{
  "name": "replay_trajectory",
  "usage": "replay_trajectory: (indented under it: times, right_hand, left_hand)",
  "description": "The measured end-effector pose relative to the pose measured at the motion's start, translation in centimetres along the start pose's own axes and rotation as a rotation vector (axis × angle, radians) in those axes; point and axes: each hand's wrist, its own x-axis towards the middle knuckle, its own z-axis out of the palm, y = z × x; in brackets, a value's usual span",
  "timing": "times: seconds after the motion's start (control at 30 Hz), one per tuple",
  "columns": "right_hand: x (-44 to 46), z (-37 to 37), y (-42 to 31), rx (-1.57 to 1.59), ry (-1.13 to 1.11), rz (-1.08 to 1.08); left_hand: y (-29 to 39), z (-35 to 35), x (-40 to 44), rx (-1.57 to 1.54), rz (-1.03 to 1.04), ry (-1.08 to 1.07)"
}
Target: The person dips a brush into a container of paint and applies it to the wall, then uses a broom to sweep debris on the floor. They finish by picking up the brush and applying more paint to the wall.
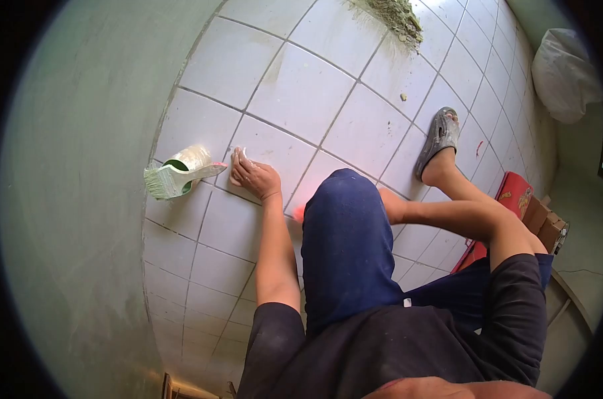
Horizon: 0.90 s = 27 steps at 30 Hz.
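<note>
Head view:

- Left hand (253,175): low at the tiled floor (305,86), in front of the knee. Grip drawn in, fingers bent and bunched together on a white wad (243,153); its material cannot be told.
- White wad: at the fingertips, down at the tiles, mostly covered by the hand.
- Right hand (391,205): largely hidden behind the raised knee, only the part near the wrist showing. Cannot tell how far its grip is open or whether it has hold of anything.
- Tin (196,157): one, pale and smeared outside, green inside; on the floor just beside the left hand, near the wall (82,179).
- Brush (188,175): one, broad, green-stained bristles; lies across the tin's mouth, bristles toward the wall, handle end toward the left hand.
- Pink item (299,213): beside the knee, blurred, partly hidden.
- Rubble (398,18): one heap, grey-brown, on the tiles at the far edge.
- Sandal (440,141): grey, worn on the right foot.
- Sack (562,74): white, bulging, well apart.
- Red item (514,193): lettered, beside brown boxes (547,225), near the right arm.
</note>
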Motion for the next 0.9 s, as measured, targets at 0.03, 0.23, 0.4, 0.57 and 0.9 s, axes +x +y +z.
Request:
replay_trajectory:
  times: [0.03, 0.23, 0.4, 0.57, 0.9]
  right_hand:
    - [-1.3, 0.9, 2.2, -0.053, -0.047, -0.086]
    - [4.5, -8.7, 11.4, -0.243, 0.407, 0.008]
    - [11.8, -25.2, 13.4, -0.644, 0.703, 0.184]
    - [16.5, -30.5, 8.5, -0.529, 0.849, 0.198]
    - [26.7, -4.6, -4.1, -0.204, 0.153, 0.026]
  left_hand:
    - [-0.1, -0.1, 0.0, 0.003, 0.004, -0.002]
    - [-0.2, 0.3, -0.1, 0.051, -0.012, -0.027]
    - [-0.1, 0.3, 0.0, 0.061, -0.005, -0.031]
    - [-0.3, 0.4, -0.3, 0.103, 0.007, -0.029]
    - [-0.4, 0.4, -0.3, 0.043, -0.054, -0.089]
